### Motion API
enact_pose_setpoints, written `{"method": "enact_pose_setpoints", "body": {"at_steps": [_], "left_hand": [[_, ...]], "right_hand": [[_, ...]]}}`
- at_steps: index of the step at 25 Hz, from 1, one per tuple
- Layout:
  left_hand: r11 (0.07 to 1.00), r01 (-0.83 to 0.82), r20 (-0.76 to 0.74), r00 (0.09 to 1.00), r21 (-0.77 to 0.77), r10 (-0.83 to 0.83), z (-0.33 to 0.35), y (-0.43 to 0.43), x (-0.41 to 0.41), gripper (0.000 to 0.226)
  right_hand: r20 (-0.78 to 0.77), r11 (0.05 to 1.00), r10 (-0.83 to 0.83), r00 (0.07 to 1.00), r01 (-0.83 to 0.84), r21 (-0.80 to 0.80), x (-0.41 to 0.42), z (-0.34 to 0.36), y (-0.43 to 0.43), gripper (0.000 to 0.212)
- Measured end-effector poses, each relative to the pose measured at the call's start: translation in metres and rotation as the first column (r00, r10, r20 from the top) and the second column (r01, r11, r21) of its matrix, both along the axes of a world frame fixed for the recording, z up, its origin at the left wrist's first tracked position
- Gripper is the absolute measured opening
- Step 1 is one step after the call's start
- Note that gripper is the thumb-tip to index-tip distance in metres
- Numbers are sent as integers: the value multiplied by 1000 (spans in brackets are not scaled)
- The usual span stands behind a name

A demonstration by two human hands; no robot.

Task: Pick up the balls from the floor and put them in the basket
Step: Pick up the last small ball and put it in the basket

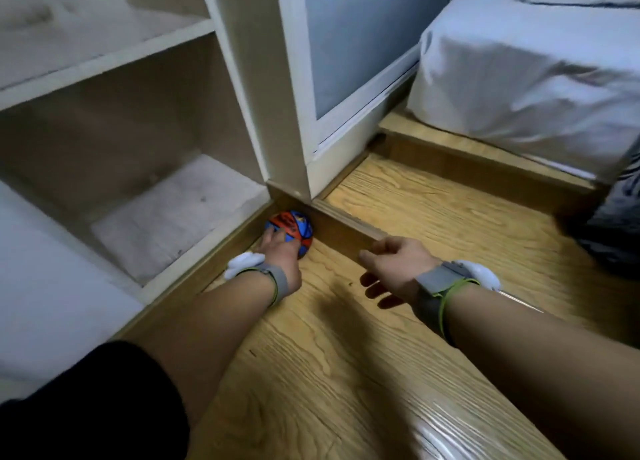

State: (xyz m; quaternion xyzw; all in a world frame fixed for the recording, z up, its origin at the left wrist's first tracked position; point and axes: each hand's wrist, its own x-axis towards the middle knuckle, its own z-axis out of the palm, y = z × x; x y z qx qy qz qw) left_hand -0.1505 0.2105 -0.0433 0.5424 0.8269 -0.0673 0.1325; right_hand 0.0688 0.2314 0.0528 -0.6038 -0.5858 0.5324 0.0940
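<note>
Left hand (281,251), fingers curled over the red-and-blue ball (298,225) lodged in the corner of the wooden floor (346,348) below the white cabinet (291,120), is the nearer one; right hand (391,269), loosely spread and empty, hovers apart to its right.

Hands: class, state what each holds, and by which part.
Left hand covers the ball on its near upper side; a firm grip cannot be told. Right hand holds nothing.

Surfaces and finishes
Floor (381,355): wood grain, glossy sheen. Shelf (138,52): white, matt, smooth. Sheet (519,78): pale cloth, creased. Ball (298,226): smooth, printed skin. Strap (433,283): grey fabric.
</note>
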Motion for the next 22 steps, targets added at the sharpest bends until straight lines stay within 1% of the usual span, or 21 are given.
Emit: {"method": "enact_pose_setpoints", "body": {"at_steps": [2, 4, 7, 9, 10, 11, 12, 13, 14, 15, 16, 17, 18, 19, 20, 21, 22], "left_hand": [[999, 22, -3, 1000, -40, -22, -11, 16, -17, 80], [994, 54, -1, 999, -93, -55, -22, 30, -32, 91], [993, 40, -35, 998, -115, -45, -40, 52, -51, 97], [992, 48, -16, 999, -121, -51, -55, 57, -58, 98], [995, 64, 18, 998, -73, -62, -62, 55, -60, 94], [997, 78, 54, 995, 27, -80, -66, 52, -62, 85], [980, 95, 51, 993, 174, -106, -68, 49, -62, 72], [946, 121, 0, 992, 300, -126, -67, 47, -62, 61], [924, 145, -63, 989, 354, -132, -66, 48, -63, 61], [931, 142, -93, 989, 336, -117, -63, 49, -63, 71], [959, 98, -78, 994, 266, -80, -63, 52, -63, 90], [986, 35, -19, 999, 166, -33, -65, 55, -61, 109], [998, -15, 66, 998, 63, 11, -69, 56, -56, 124], [999, -30, 158, 987, -33, 35, -74, 55, -50, 132], [996, -16, 228, 973, -83, 35, -79, 52, -43, 134], [996, 11, 256, 967, -88, 12, -83, 50, -35, 133], [997, 24, 248, 969, -75, -5, -83, 48, -27, 132]], "right_hand": [[1, 1000, -8, 1000, 8, -27, -5, -5, -1, 44], [-1, 998, -1, 1000, 1, -64, -6, -8, -1, 48], [-8, 992, 23, 1000, -24, -125, -14, -16, 6, 59], [-41, 986, -6, 999, -1, -165, -22, -19, 9, 63], [-69, 983, -31, 997, 18, -185, -24, -19, 10, 63], [-89, 979, -54, 995, 36, -200, -26, -21, 13, 62], [-94, 977, -66, 993, 45, -209, -27, -22, 16, 61], [-91, 975, -71, 993, 50, -214, -27, -24, 21, 59], [-79, 973, -79, 994, 60, -222, -26, -25, 25, 57], [-65, 971, -88, 994, 71, -230, -23, -25, 29, 54], [-58, 969, -94, 994, 78, -234, -21, -25, 33, 50], [-59, 968, -99, 993, 83, -236, -17, -25, 37, 47], [-59, 967, -105, 993, 88, -239, -14, -24, 41, 45], [-55, 966, -105, 993, 89, -241, -10, -23, 44, 45], [-48, 967, -98, 994, 83, -240, -8, -22, 47, 47], [-51, 968, -92, 994, 77, -240, -3, -20, 50, 48], [-57, 967, -92, 994, 76, -242, 1, -19, 52, 50]]}}
